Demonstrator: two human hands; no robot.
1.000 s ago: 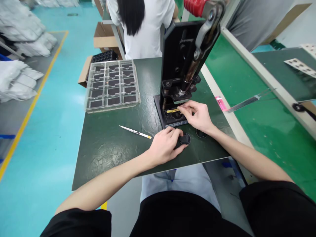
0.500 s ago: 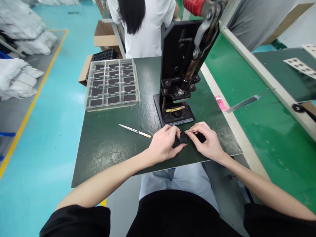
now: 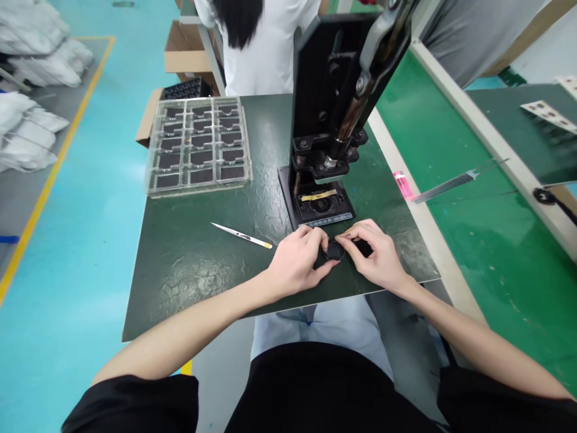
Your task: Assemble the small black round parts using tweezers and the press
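Note:
My left hand [image 3: 301, 257] grips a small round black part [image 3: 333, 251] between thumb and fingers, low over the table's front edge. At the part's right rim, my right hand [image 3: 370, 252] is closed in a pinch on something thin and small that I cannot make out. Just beyond both hands stands a black hand press [image 3: 322, 129], with a yellow strip [image 3: 319, 195] across its lower fixture. A pair of white tweezers [image 3: 241, 234] lies on the table to the left of my left hand.
Stacked clear plastic trays [image 3: 198, 191] with dark flat pieces sit at the table's back left. Behind the table is a person in a white shirt [image 3: 259, 66]. Cardboard boxes [image 3: 187, 60] stand back left. A pale rail [image 3: 478, 120] runs along the right.
The view has shifted slightly, so the table and press appear a little higher and further left. Both hands keep nearly the same pose around the round black part.

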